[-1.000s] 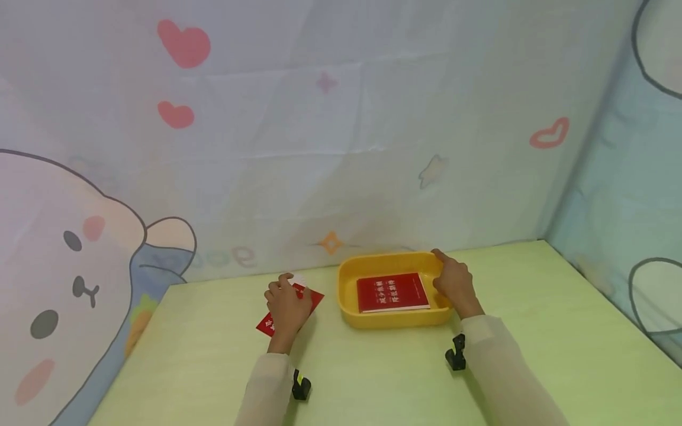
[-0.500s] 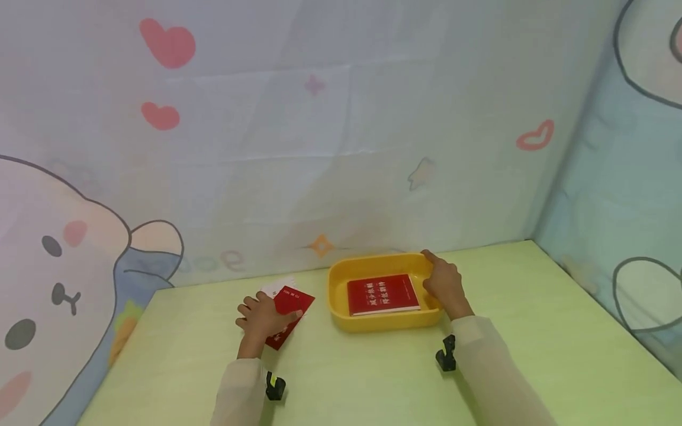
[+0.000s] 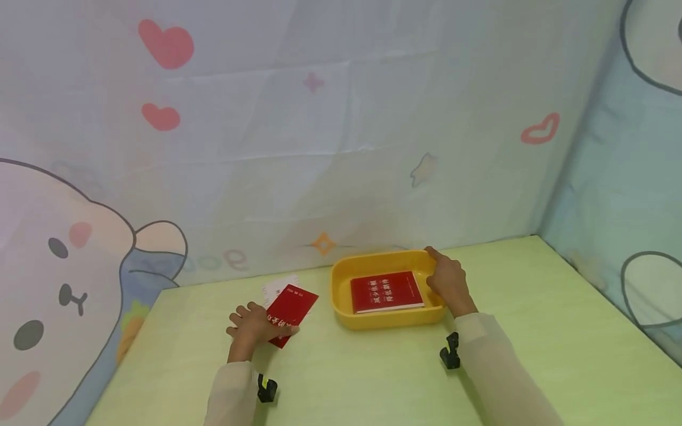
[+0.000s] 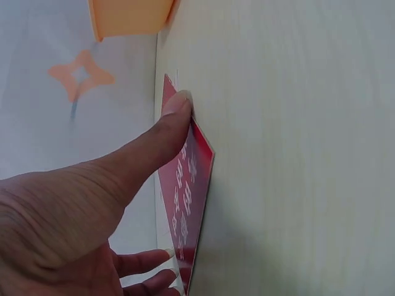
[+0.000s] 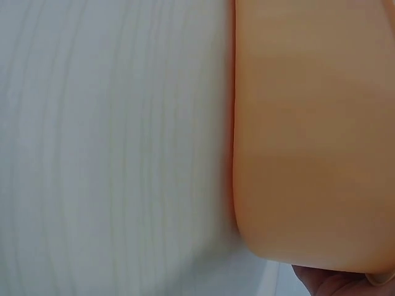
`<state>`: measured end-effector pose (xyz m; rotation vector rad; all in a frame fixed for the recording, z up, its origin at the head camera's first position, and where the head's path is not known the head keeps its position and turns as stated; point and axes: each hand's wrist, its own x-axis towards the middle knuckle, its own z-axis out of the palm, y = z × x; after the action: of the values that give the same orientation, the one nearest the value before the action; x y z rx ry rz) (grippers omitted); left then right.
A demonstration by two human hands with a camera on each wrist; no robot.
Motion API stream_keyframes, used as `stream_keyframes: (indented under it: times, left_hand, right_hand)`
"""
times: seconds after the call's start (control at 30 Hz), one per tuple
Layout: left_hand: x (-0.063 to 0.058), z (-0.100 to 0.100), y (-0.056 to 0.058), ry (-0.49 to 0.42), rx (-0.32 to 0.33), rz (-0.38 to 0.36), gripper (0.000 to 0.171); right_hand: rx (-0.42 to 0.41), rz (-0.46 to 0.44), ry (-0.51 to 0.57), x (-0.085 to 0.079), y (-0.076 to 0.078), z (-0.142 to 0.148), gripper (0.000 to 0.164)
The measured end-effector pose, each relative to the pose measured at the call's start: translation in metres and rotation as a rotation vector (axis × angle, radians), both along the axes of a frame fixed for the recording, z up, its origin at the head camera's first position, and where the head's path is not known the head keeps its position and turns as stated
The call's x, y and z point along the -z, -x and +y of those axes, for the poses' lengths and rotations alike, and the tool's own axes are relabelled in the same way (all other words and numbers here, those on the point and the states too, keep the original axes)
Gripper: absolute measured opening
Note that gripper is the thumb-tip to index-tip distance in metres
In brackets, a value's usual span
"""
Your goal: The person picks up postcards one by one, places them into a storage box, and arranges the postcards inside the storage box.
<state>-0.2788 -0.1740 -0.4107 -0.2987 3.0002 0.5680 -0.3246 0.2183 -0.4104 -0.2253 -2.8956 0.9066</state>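
Note:
In the head view my left hand point(image 3: 251, 324) is at the left, fingers spread, its thumb lying across a thin red card point(image 3: 296, 303) with white lettering. The left wrist view shows the thumb over the face of this card point(image 4: 196, 179), with fingertips at its far edge. A white paper point(image 3: 273, 287) with a jagged edge lies partly hidden behind the card. My right hand point(image 3: 449, 283) grips the right end of a yellow tray point(image 3: 391, 320). Inside the tray lies a red booklet point(image 3: 388, 290) with white characters. The tray's side point(image 5: 315, 142) fills much of the right wrist view.
The pale green tabletop point(image 3: 351, 378) carries everything. A printed cloth point(image 3: 383, 195) with hearts and a bear hangs along the table's back edge, close behind the tray. Another cloth panel point(image 3: 639, 225) stands on the right.
My left hand has moved left and spread its fingers, uncovering more of the red card, which has turned, and the white paper. My right hand stays on the tray; the head view has shifted slightly.

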Motion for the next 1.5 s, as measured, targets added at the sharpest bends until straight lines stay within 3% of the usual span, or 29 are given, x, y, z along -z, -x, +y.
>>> stream_keyframes:
  times: [0.3,0.5,0.83,1.03,1.23,1.5]
  left_hand:
    - [0.003,-0.002,0.004,0.006,-0.026,0.009,0.106]
    - [0.004,-0.002,0.002,-0.091,-0.015,0.049,0.108]
    - [0.006,-0.004,0.003,-0.256,0.025,0.076,0.095]
    - [0.005,-0.005,0.007,-0.255,0.026,0.124,0.091]
    - [0.004,-0.010,0.010,-0.258,0.030,0.153,0.078]
    - [0.010,-0.012,0.012,-0.296,0.104,0.256,0.051]
  right_hand:
    - [0.002,-0.004,-0.008,-0.003,0.001,0.001,0.069]
    - [-0.010,0.005,-0.014,0.001,0.000,0.001,0.069]
    - [-0.005,-0.005,-0.020,0.000,0.001,0.001,0.069]
    - [-0.016,0.005,-0.029,0.001,0.000,0.000,0.069]
    - [-0.011,-0.005,-0.026,0.002,0.000,-0.001,0.070]
    - [-0.002,-0.011,-0.020,0.000,0.002,0.001,0.069]
